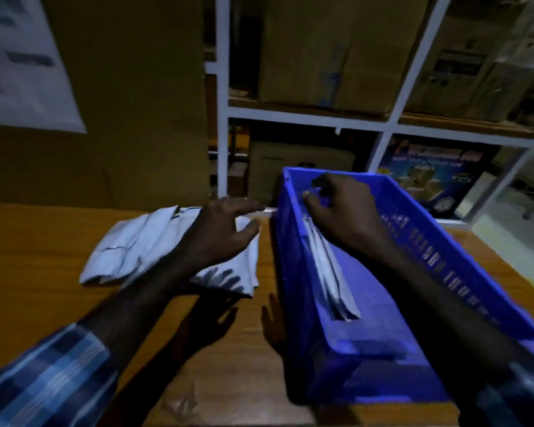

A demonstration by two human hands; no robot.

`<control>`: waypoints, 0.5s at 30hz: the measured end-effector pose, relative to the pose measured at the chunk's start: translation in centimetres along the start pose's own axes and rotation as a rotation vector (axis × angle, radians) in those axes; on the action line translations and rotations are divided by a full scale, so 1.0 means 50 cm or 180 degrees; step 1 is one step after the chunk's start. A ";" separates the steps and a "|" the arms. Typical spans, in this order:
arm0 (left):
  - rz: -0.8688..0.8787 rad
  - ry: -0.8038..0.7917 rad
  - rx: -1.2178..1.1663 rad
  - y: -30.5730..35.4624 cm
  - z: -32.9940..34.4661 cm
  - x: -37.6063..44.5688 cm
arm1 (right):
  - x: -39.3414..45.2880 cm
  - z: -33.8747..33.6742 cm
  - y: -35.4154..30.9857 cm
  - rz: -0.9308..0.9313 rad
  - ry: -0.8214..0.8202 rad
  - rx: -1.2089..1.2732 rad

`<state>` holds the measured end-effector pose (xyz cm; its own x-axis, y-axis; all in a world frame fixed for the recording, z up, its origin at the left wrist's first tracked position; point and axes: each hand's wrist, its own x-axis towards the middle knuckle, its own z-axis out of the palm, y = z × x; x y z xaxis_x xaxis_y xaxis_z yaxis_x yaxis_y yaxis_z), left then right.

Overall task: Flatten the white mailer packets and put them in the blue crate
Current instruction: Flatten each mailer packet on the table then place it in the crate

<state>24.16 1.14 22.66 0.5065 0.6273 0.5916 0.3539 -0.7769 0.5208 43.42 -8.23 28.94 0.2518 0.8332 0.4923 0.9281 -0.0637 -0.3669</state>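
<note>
Right hand (341, 211) is inside the blue crate (444, 251), fingers (313, 200) curled and pinching the top edge of the packets (330, 272) standing on edge along the crate's left wall. Looks like it's seating or squaring that stack.

Left hand (219, 232) hovers over the pile of white mailers (136, 241) on the surface (43, 241), fingers spread and relaxed, thumb out, holding nothing. Can't tell if the palm is actually touching the pile.

Pile sits just left of the crate, near the far edge of the surface. The mailers look creased and puffy, overlapping each other, so not flattened yet.

Handling, my read:
- Thin poly film, light and floppy, no stiffness of its own.
- Probably slick, so sheets will slide over each other when one is pulled.
- Flatten with an open palm sweeping outward to push air out.
- Pick up by pinching a short edge or corner; gripping mid-panel will just bunch it.
- In the crate they only stay upright leaning on the wall or on each other.

Shelving (305, 114) with cardboard boxes (336, 50) stands behind.
</note>
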 end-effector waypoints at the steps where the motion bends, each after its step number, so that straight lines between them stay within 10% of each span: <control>1: -0.0143 -0.0026 0.0137 -0.018 -0.016 -0.047 | -0.006 0.016 -0.029 -0.0249 -0.0079 -0.0147; 15: -0.2324 -0.0836 0.2020 -0.380 -0.161 -0.471 | -0.129 0.329 -0.299 -0.0413 -0.1041 -0.0235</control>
<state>-0.82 1.55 3.77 0.1284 0.9897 0.0635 0.9626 -0.1398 0.2320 23.43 -3.62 18.28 0.0406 0.9679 0.2479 0.9669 0.0246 -0.2541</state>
